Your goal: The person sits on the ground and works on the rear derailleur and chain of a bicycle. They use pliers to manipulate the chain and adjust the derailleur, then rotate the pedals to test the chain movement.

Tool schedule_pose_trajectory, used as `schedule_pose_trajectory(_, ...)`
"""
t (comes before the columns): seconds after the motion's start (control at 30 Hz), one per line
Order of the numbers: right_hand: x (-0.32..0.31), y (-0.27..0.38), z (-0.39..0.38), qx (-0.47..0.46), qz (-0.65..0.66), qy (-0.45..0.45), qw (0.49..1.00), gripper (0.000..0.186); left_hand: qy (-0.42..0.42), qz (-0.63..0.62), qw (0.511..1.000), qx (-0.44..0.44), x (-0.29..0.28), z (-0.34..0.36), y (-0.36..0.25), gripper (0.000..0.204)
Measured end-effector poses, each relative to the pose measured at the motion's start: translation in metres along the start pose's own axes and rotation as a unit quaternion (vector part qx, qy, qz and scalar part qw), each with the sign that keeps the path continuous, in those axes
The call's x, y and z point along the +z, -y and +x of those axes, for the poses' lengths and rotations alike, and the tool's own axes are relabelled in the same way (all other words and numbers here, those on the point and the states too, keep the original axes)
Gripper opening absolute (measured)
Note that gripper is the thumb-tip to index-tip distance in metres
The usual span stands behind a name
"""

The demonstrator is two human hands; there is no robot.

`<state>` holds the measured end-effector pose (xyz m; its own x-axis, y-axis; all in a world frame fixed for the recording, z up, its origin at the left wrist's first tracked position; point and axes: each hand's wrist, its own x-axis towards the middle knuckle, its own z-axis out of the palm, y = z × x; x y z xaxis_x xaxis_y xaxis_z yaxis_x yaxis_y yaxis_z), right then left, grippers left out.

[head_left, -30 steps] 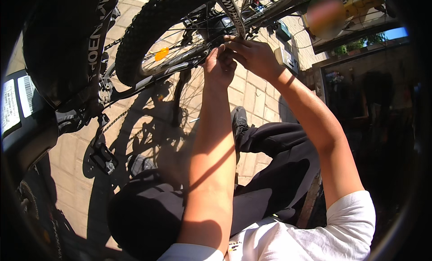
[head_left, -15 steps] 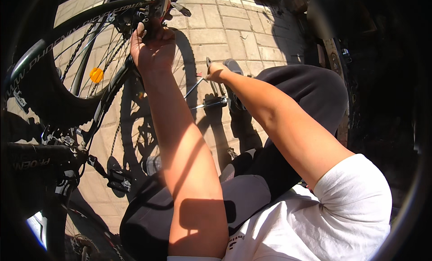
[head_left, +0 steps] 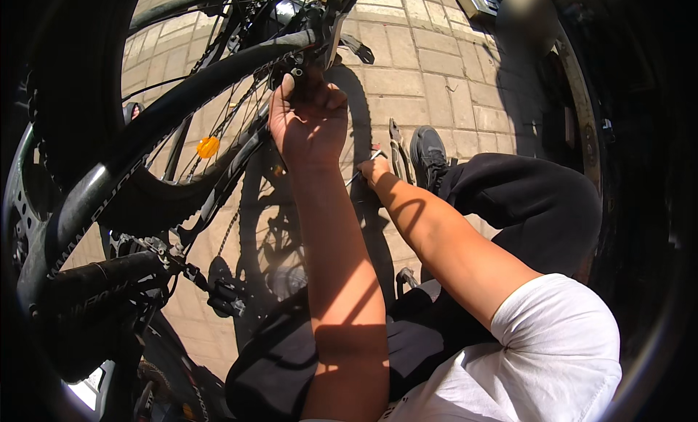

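Note:
The palm side of my left hand (head_left: pixel 309 124) faces up, its fingers curled around a dark bolted part (head_left: pixel 297 67) of the bicycle; shadow hides most of that part. Low over the paving, my right hand (head_left: pixel 374 171) is closed on a thin metal tool with a bent end, which looks like a hex key (head_left: pixel 378 154). Just right of that hand, a pair of pliers (head_left: pixel 396 149) lies on the bricks. The bicycle frame (head_left: pixel 182 98), black with pale lettering, slants across the left side.
An orange reflector (head_left: pixel 208 147) sits among the wheel spokes. A pedal (head_left: pixel 229 298) sticks out left of my left forearm. My dark shoe (head_left: pixel 429 153) rests on the brick paving (head_left: pixel 396 80). A metal box (head_left: pixel 476 0) stands at the far right.
My right hand has let go of the pliers and taken up the hex key. My left hand keeps its hold on the bicycle part. The whole view has shifted, with the scene moving right.

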<state>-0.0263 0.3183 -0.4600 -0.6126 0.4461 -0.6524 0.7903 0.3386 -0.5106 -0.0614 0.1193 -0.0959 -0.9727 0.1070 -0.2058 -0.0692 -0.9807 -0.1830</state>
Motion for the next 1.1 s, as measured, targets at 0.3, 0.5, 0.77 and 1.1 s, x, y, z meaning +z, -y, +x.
schedule_pose_trajectory(0.3,-0.081,0.127,-0.075,-0.356,-0.436,-0.01,0.827,0.015,-0.004,-0.029,0.999,0.014,-0.01,-0.004,-0.014,0.014)
schedule_pose_trajectory(0.5,-0.189,0.224,-0.207,-0.295,-0.01,0.13,0.947,0.01,-0.007,-0.03,0.999,0.019,-0.025,0.011,-0.007,0.014)
schedule_pose_trajectory(0.77,-0.251,0.294,-0.367,-0.655,0.063,0.162,0.736,0.013,-0.017,-0.018,0.999,0.028,-0.02,0.009,-0.009,0.013)
schedule_pose_trajectory(1.1,-0.21,0.318,-0.353,-0.755,-0.108,0.123,0.634,0.018,-0.014,-0.017,0.999,0.037,-0.019,0.009,-0.004,0.011)
